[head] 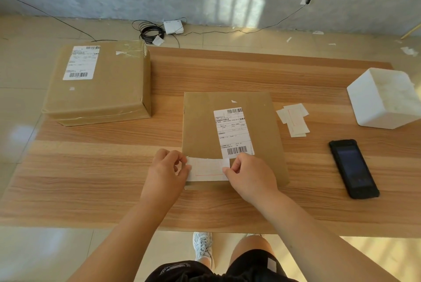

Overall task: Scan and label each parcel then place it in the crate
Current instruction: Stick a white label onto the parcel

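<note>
Now — label [208, 169] between both hands

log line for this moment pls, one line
step: labelling | left hand and right hand pinch label over parcel | black handheld on table

I saw my wooden table [91, 179] carrying a big parcel [98, 85] far left, a flat parcel [200, 126] centre, then loose label slips [295, 120], a black handheld [353, 169] and a white foam box [385, 99].
</note>
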The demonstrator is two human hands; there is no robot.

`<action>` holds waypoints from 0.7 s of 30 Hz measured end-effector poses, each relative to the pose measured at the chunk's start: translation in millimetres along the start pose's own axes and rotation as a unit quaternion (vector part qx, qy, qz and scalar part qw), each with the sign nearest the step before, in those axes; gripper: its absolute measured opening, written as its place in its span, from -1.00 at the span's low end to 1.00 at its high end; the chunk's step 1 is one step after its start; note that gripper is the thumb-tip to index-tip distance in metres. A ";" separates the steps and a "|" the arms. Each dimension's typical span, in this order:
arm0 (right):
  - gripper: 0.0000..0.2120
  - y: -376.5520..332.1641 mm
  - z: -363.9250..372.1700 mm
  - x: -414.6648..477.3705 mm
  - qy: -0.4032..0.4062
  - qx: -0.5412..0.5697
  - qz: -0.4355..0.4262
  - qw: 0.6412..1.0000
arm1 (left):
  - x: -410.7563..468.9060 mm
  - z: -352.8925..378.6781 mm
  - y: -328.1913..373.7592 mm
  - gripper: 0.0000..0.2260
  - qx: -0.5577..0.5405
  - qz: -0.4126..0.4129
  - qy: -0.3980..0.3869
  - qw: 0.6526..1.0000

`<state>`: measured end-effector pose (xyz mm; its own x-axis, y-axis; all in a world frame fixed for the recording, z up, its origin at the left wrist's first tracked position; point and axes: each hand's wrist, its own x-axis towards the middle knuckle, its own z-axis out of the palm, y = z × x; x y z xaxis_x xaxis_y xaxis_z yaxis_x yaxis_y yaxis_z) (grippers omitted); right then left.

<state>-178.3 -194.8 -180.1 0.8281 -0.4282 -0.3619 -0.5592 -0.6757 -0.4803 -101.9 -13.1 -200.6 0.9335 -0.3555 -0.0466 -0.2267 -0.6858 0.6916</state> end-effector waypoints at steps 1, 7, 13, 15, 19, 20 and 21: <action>-0.85 1.3 -0.1 0.3 0.009 0.011 -0.009 1.000 | -0.4 -0.5 -1.5 -0.89 0.005 0.008 -0.001 1.000; -0.57 14.2 10.2 -0.2 0.041 -0.031 -0.160 0.986 | -4.7 2.2 -11.2 -0.74 0.037 0.086 -0.012 0.996; -0.65 29.7 12.4 -1.9 0.124 -0.090 -0.206 0.967 | -8.3 -1.3 -19.6 -0.69 0.035 0.097 -0.033 0.994; -0.66 37.0 8.8 -4.5 0.131 -0.098 -0.204 0.965 | -8.8 -1.6 -19.4 -0.69 0.029 0.092 -0.039 0.995; -0.63 44.5 1.1 -8.9 0.111 -0.088 -0.163 0.976 | -8.2 -1.7 -14.3 -0.69 0.008 0.047 -0.050 0.998; -0.64 44.8 -3.0 -8.8 0.108 -0.063 -0.140 0.982 | -6.8 -2.2 -12.2 -0.70 0.005 0.027 -0.055 0.998; -0.66 45.3 -7.9 -7.9 0.113 -0.039 -0.113 0.986 | -4.9 -2.6 -10.0 -0.71 0.001 0.008 -0.056 0.998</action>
<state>-209.9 -226.8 -192.7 0.9236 -0.3786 -0.0603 -0.3620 -0.8094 -0.4624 -103.5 -2.9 -205.4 0.8927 -0.4353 -0.1165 -0.2420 -0.6813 0.6909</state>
